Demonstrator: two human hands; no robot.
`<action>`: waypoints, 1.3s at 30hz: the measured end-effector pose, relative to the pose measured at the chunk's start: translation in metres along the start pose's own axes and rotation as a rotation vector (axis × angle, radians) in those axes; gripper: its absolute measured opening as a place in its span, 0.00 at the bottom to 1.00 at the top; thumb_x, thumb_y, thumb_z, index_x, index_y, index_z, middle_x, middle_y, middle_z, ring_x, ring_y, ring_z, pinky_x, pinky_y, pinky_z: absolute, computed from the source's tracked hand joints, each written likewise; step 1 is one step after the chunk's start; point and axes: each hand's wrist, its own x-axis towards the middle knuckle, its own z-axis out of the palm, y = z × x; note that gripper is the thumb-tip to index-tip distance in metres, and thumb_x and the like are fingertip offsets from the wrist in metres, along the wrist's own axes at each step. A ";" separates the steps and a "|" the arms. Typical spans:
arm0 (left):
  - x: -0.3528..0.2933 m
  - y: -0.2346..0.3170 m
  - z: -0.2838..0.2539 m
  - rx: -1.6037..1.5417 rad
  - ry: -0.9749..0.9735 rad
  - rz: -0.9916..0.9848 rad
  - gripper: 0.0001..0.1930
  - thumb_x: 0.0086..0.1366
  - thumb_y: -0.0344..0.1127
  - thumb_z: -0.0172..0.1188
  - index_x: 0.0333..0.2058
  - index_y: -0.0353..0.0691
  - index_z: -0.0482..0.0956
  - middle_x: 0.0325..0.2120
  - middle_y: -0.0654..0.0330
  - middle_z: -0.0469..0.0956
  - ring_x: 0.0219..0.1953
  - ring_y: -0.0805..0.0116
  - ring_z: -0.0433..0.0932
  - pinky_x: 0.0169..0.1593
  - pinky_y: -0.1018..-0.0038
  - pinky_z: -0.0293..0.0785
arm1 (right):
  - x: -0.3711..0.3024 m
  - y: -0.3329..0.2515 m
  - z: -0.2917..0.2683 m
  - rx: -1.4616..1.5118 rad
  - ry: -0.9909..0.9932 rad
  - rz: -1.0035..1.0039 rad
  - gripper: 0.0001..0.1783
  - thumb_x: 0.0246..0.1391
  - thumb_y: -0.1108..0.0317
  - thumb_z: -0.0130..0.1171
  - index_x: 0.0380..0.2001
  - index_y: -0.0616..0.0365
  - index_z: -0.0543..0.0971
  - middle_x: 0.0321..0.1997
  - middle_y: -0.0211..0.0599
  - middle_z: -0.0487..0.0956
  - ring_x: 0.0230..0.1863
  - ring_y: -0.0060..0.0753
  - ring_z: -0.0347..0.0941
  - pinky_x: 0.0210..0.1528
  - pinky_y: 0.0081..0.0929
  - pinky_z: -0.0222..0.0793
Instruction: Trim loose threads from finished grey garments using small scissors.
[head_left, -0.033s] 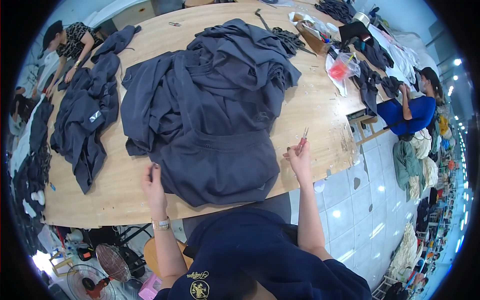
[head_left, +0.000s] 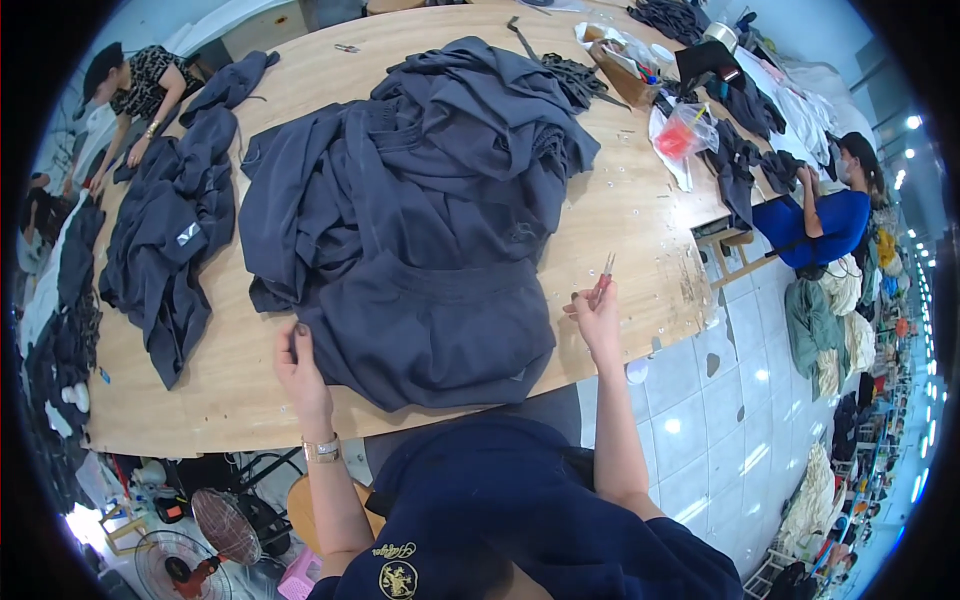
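Note:
Dark grey garments (head_left: 440,200) lie in a large heap on the wooden table in front of me. Nearest to me, a pair of dark grey shorts (head_left: 430,335) is spread with its waistband away from me. Beside the left edge of these shorts is my left hand (head_left: 303,378), thumb and fingers stretched out and slightly apart, nothing visible in them. To the right of the shorts, my right hand (head_left: 598,318) is closed around small thread snips (head_left: 605,280) with red on the handle. Their metal tips point up and away from me, clear of the cloth.
More dark garments (head_left: 175,235) lie at the left, where a co-worker (head_left: 155,85) reaches in. A clear plastic bag with something red (head_left: 685,135) sits at the right, near a box (head_left: 625,75). Another person (head_left: 820,220) sits there. Fans (head_left: 225,525) stand below left.
My left hand has shifted slightly left and its fingers have moved a little. My right hand still holds the snips, almost unmoved.

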 end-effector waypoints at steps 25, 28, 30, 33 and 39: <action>-0.100 0.008 0.060 -0.154 -0.542 -0.618 0.20 0.58 0.37 0.60 0.42 0.40 0.60 0.30 0.64 0.67 0.29 0.78 0.72 0.27 0.84 0.70 | -0.033 -0.050 0.064 0.492 -0.208 -0.053 0.17 0.48 0.80 0.57 0.26 0.53 0.57 0.24 0.30 0.69 0.22 0.15 0.66 0.21 0.15 0.66; -0.094 0.003 0.064 -0.272 -0.540 -0.515 0.14 0.59 0.32 0.58 0.40 0.38 0.65 0.30 0.64 0.70 0.31 0.78 0.73 0.28 0.83 0.72 | -0.035 -0.049 0.061 0.619 -0.210 -0.001 0.17 0.48 0.80 0.57 0.26 0.53 0.58 0.24 0.30 0.70 0.22 0.15 0.66 0.21 0.14 0.66; -0.088 0.006 0.068 -0.335 -0.552 -0.379 0.11 0.59 0.31 0.57 0.39 0.37 0.66 0.30 0.64 0.71 0.32 0.78 0.73 0.29 0.82 0.73 | -0.035 -0.049 0.062 0.565 -0.110 0.068 0.17 0.47 0.79 0.58 0.27 0.51 0.58 0.26 0.28 0.69 0.26 0.16 0.65 0.25 0.14 0.63; -0.081 0.017 0.074 -0.427 -0.483 -0.375 0.06 0.60 0.28 0.56 0.34 0.36 0.69 0.29 0.65 0.73 0.31 0.79 0.73 0.31 0.82 0.73 | -0.036 -0.043 0.064 0.082 0.003 -0.255 0.17 0.46 0.77 0.59 0.28 0.54 0.59 0.27 0.29 0.68 0.26 0.16 0.64 0.26 0.15 0.63; -0.054 0.044 0.074 -0.367 -0.609 -0.344 0.08 0.62 0.31 0.54 0.38 0.34 0.76 0.30 0.64 0.75 0.31 0.78 0.75 0.34 0.82 0.72 | -0.083 -0.076 0.078 0.061 -0.453 -0.471 0.20 0.42 0.71 0.65 0.29 0.55 0.61 0.24 0.26 0.65 0.24 0.18 0.60 0.28 0.16 0.61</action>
